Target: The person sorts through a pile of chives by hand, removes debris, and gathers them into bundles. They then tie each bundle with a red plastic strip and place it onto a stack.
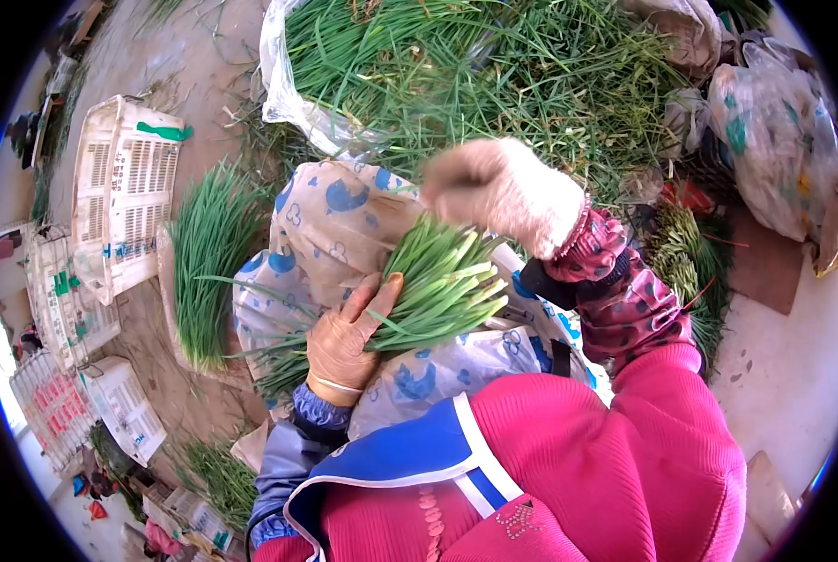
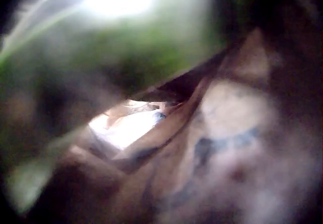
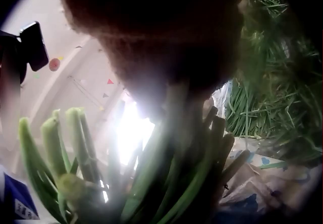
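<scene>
In the head view my left hand, in a tan glove, grips a bunch of green chives over my lap. The pale stem ends point to the right. My right hand, in a fluffy pale glove, is at the bunch's upper edge, its fingers blurred. In the right wrist view the dark glove tapers down onto the stalks; I cannot tell whether it pinches any. A cloth with blue prints covers my lap. The left wrist view is mostly blur, with a green patch.
A large heap of loose chives lies ahead in clear plastic. To the left are a laid-out pile of chives and white crates. Bundled chives and a stuffed plastic bag are on the right.
</scene>
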`<state>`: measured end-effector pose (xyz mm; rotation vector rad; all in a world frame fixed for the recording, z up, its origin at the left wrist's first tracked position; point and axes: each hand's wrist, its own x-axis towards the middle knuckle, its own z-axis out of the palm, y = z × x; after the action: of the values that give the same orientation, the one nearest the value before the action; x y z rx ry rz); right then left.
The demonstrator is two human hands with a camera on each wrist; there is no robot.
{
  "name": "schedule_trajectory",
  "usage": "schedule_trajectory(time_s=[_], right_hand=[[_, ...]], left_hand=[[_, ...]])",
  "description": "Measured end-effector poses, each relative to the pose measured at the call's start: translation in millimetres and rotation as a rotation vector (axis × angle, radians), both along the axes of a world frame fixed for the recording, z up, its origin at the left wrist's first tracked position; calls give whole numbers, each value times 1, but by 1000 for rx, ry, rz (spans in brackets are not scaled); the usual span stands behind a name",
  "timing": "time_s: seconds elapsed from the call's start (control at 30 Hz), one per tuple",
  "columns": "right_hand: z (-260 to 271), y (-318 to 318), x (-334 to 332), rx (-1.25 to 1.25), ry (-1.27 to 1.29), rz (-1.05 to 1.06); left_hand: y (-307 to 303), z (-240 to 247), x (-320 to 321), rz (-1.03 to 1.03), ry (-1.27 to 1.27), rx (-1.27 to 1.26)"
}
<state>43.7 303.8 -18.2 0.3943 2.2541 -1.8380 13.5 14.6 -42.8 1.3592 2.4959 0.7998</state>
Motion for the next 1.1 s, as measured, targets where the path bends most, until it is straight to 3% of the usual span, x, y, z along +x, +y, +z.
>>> schedule_trajectory(time_s=[0.07,0.13,0.2,0.33,0.43,0.53,0.57,0.6,0.7,0.8,0.87,0.93,1.0,1.07,1.1], right_hand=[[-20,6,-9,118,183,-462],[-10,29,-10,-47,168,-656],[-4,44,-1,-118,262,-533],[21,34,18,-107,150,-374],[23,27,26,-162,53,-354],[23,0,29,-260,165,-245],[21,-3,29,-257,132,-206],[24,-5,28,-99,175,-144],[-10,-12,32,-441,59,-523],[-64,-8,51,-556,55,-367],[-67,-13,55,-641,12,-262],[-62,-26,50,-800,16,-305],[-32,-34,39,-600,-97,-301],[-31,-46,26,-116,68,-202],[-20,-47,28,-61,-56,-197]], left_hand=[[-2,1,1,-4,13,-35],[-1,3,0,7,29,-46],[-1,7,-1,47,40,-42],[1,11,-9,150,114,-22],[3,6,-13,133,213,-185],[6,6,-11,119,225,-377],[8,2,-9,126,251,-402],[8,0,-7,137,277,-428],[6,1,-4,113,229,-489],[3,3,-5,88,174,-446],[3,3,-4,58,126,-418],[4,6,-4,24,83,-410],[4,0,-4,19,92,-430],[5,3,-2,57,-40,-581],[-1,-13,1,63,178,-495]])
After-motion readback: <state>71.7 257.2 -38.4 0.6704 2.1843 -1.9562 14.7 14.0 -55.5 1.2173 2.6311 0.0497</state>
